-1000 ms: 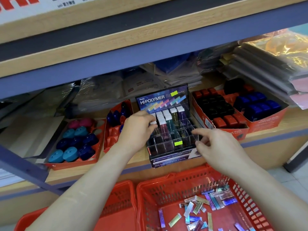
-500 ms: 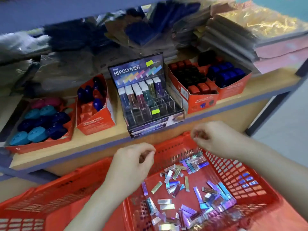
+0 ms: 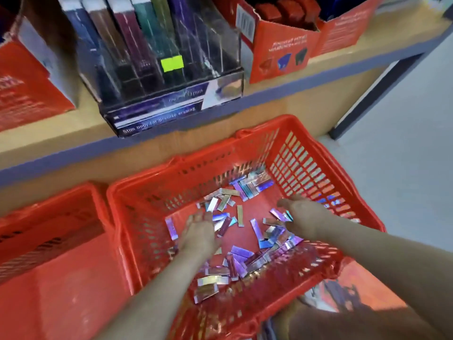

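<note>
1. A second red basket (image 3: 49, 253) sits at the far left, below the shelf (image 3: 73, 133).
2. On the shelf stands a clear display rack (image 3: 159, 69) with upright coloured packs in its slots.
3. The left hand (image 3: 199, 233) reaches down into the red basket (image 3: 306, 163), fingertips among the shiny lead cases (image 3: 240, 252) scattered on its floor. Blur hides whether it grips one.
4. The right hand (image 3: 304, 217) is low over the cases near the basket's right wall. Its grip is just as unreadable.
5. An orange carton (image 3: 282, 45) stands on the shelf at the right.
</note>
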Tool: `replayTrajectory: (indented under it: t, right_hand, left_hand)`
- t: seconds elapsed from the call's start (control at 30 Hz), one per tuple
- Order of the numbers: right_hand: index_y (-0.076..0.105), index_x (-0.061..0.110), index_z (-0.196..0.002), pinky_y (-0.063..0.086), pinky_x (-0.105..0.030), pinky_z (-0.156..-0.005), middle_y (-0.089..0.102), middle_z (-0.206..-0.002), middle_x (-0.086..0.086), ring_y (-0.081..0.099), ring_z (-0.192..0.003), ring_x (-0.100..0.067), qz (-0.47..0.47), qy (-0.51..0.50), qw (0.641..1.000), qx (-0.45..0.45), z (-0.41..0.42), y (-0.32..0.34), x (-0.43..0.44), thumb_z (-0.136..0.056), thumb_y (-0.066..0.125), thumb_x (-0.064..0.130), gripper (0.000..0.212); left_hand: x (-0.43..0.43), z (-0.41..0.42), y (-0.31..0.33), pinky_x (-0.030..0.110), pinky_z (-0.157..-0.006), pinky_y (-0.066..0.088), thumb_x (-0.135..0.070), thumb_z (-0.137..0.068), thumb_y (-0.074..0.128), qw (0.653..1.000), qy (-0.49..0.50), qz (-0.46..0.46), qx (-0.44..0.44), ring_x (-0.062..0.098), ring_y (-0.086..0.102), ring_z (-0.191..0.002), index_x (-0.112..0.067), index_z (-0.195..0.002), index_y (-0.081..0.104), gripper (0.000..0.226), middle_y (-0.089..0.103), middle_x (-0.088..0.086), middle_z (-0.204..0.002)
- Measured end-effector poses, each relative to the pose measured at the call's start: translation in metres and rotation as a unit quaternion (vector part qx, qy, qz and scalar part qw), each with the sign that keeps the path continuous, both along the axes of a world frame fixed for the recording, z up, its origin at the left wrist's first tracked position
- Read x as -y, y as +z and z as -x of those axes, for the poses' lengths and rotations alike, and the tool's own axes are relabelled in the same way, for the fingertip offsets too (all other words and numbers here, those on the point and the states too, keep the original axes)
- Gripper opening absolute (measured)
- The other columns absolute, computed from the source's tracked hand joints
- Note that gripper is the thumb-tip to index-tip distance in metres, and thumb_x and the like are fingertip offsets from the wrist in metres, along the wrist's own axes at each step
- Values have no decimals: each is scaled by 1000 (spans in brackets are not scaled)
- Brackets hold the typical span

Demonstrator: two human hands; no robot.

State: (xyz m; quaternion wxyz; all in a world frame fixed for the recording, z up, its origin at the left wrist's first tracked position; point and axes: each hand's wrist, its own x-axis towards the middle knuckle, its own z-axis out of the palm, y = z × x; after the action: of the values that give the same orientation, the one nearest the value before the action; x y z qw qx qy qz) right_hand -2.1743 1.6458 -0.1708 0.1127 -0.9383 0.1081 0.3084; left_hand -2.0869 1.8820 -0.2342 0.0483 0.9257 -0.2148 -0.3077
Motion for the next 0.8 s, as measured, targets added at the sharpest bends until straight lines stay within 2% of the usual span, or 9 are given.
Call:
replayTrajectory:
  t: [0.1, 0.17, 0.23, 0.3, 0.43, 0.57, 0.67, 0.73, 0.8]
  right_hand:
    - [38, 11, -142, 38, -33, -98, 50, -129, -17, 49, -125, -33, -35, -118, 992, 14, -21, -50, -1, -90, 63, 33, 62]
    - [34, 7, -143, 36, -34, -103, 44, -137, -20, 45, -129, -34, -49, -163, 985, 28, -40, -74, 0, -86, 63, 30, 68]
    - [22, 7, -151, 32, -37, -112, 28, -153, -19, 32, -140, -34, -51, -162, 984, 54, -58, -96, 3, -83, 64, 33, 84]
    - [13, 11, -154, 31, -44, -114, 15, -160, -13, 21, -146, -32, -42, -138, 986, 85, -75, -112, 8, -83, 65, 35, 92]
    - [6, 16, -155, 32, -47, -112, 5, -162, -8, 8, -149, -27, 2, -118, 989, 86, -97, -129, 13, -94, 56, 35, 81]
    - [16, 20, -150, 34, -47, -110, 20, -150, -19, 27, -137, -41, 30, -103, 993, 45, -98, -147, 5, -88, 62, 32, 78]
    - [24, 20, -143, 31, -48, -107, 39, -139, -18, 37, -127, -40, 50, -72, 996, 25, -92, -147, 3, -89, 62, 37, 68]
    - [30, 19, -137, 34, -46, -103, 39, -134, -17, 42, -121, -39, 49, -93, 994, 32, -86, -141, 2, -90, 63, 38, 60]
    - [31, 19, -136, 37, -44, -102, 33, -136, -19, 45, -119, -39, 40, -125, 991, 36, -80, -138, 0, -89, 65, 42, 63]
  left_hand:
    - [12, -20, -27, 37, -120, 15, -51, -80, 70, 999, 37, 4, -5, 32, 8, -148, -10, -153, 10, 103, 6, 11, -161]
    - [19, -28, -42, 37, -120, 13, -53, -77, 74, 999, 44, 4, -10, 31, 3, -149, -11, -154, 2, 113, 1, 10, -162]
    - [22, -30, -55, 37, -119, 14, -52, -73, 77, 999, 44, 7, -13, 30, 8, -148, -12, -154, 1, 118, 7, 9, -161]
    - [22, -26, -65, 37, -119, 18, -52, -73, 77, 999, 44, -1, -14, 30, 15, -145, -12, -154, 1, 117, 14, 7, -159]
    - [19, -17, -78, 36, -110, 31, -56, -74, 72, 999, 25, -14, 34, 27, 33, -128, -16, -148, 21, 99, 35, 4, -140]
    - [26, -10, -81, 37, -102, 38, -54, -72, 72, 999, 10, -34, 24, 28, 39, -122, -18, -135, 33, 82, 40, 5, -129]
    - [34, -8, -75, 39, -95, 44, -54, -73, 72, 997, 27, -68, -21, 29, 47, -119, -19, -129, 35, 76, 46, 8, -127]
    - [35, -3, -75, 38, -93, 46, -52, -72, 72, 995, 32, -83, -47, 29, 54, -114, -19, -127, 40, 71, 53, 7, -124]
    - [36, 6, -75, 35, -92, 47, -44, -82, 66, 995, 5, -89, -38, 28, 59, -111, -17, -125, 47, 54, 60, 9, -122]
